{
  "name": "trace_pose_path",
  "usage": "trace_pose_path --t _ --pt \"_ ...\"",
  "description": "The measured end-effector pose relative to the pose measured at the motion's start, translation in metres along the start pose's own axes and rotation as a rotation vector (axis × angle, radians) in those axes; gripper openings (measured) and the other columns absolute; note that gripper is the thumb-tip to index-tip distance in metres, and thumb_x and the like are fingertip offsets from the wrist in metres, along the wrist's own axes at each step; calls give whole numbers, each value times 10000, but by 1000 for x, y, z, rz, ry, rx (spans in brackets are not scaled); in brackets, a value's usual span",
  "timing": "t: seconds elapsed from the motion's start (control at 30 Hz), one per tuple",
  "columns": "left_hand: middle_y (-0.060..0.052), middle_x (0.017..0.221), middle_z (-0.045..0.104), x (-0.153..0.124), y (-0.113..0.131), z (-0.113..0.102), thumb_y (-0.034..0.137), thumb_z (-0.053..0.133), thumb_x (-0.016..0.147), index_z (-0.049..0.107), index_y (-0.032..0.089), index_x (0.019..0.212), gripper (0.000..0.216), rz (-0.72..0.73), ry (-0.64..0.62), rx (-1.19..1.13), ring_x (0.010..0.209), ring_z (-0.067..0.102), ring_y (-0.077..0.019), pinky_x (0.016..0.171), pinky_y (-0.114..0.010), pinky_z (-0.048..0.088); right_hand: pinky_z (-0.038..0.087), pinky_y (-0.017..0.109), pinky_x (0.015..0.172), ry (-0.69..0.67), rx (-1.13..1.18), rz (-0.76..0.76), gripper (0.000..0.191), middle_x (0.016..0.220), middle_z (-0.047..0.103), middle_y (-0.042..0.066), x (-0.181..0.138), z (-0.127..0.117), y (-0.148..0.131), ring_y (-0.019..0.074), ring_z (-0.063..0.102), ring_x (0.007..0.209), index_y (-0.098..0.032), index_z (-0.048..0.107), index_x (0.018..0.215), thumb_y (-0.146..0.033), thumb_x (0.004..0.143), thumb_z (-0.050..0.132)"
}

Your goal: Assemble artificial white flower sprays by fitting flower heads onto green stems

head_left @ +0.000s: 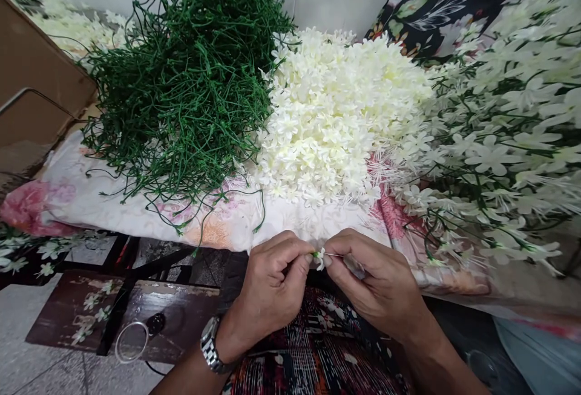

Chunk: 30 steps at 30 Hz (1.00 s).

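My left hand (pixel 271 286) and my right hand (pixel 376 283) meet at the near edge of a floral cloth (pixel 91 201). Between their pinched fingertips is a small white artificial flower (pixel 321 258) on a thin green stem. The left thumb and forefinger pinch the stem end; the right fingers pinch the blossom side. A metal watch (pixel 210 345) sits on my left wrist. Beyond the hands lie a heap of loose white blossoms (pixel 336 110) and a tangle of green plastic stems (pixel 186 80).
Assembled sprays of white flowers on stems (pixel 508 129) pile up at the right. A brown cardboard box (pixel 31 80) stands at the left. A dark wooden board (pixel 91 316) with a ring lies on the tiled floor below. A dark floral bag (pixel 436 8) leans behind.
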<state>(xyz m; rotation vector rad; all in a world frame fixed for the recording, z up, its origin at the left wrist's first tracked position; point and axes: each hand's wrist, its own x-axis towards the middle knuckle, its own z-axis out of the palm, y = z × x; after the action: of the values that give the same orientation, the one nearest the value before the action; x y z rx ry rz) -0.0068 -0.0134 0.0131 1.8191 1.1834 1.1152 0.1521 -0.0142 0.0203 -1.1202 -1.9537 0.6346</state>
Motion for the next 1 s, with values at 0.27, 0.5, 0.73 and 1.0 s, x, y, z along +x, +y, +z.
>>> trace_pose_path --t 0.27,0.5,0.73,1.0 --pt "22 527 468 3 -2 5 33 462 785 603 142 614 247 3 -41 81 488 434 -89 478 -206 332 441 186 531 12 42 48 94 662 580 -18 -3 6 9 81 545 567 -185 553 800 -127 859 508" --pt "15 533 490 4 -3 8 36 451 778 580 148 620 233 -5 -19 128 504 456 -96 498 -212 355 437 193 524 40 35 33 99 646 566 -21 -1 10 11 84 538 555 -189 548 795 -117 852 512" --pt "23 513 468 4 -4 9 39 433 762 550 160 588 242 28 -16 183 493 439 -96 483 -214 335 449 210 544 1 18 11 102 660 580 -8 -3 11 14 95 550 582 -184 551 801 -140 871 492" --pt "17 560 530 3 -1 1 81 486 781 609 152 635 203 -152 -30 -115 527 482 -95 501 -195 376 483 226 568 61 -45 -7 84 758 621 23 -1 1 6 119 579 637 -187 576 933 -184 856 541"
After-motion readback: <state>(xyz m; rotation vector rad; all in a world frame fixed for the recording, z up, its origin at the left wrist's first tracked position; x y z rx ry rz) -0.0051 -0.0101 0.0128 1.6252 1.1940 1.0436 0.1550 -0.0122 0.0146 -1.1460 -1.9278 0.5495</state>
